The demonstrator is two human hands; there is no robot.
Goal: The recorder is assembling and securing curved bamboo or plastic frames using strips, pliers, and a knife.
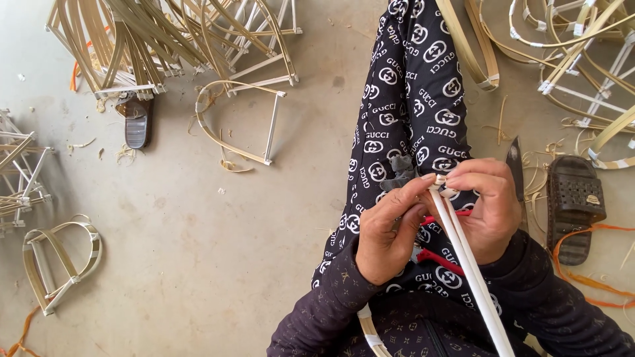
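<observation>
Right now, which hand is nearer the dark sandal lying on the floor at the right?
The right hand. It grips the white sticks just beside the dark sandal; the left hand sits farther off, across the sticks over the patterned leg.

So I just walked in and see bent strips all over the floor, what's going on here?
A person seated over a concrete floor holds pale white sticks over a patterned trouser leg. The left hand and right hand pinch the sticks' top end together. Finished bent bamboo frames lie in heaps around, with a knife and dark sandal beside the right hand.
</observation>
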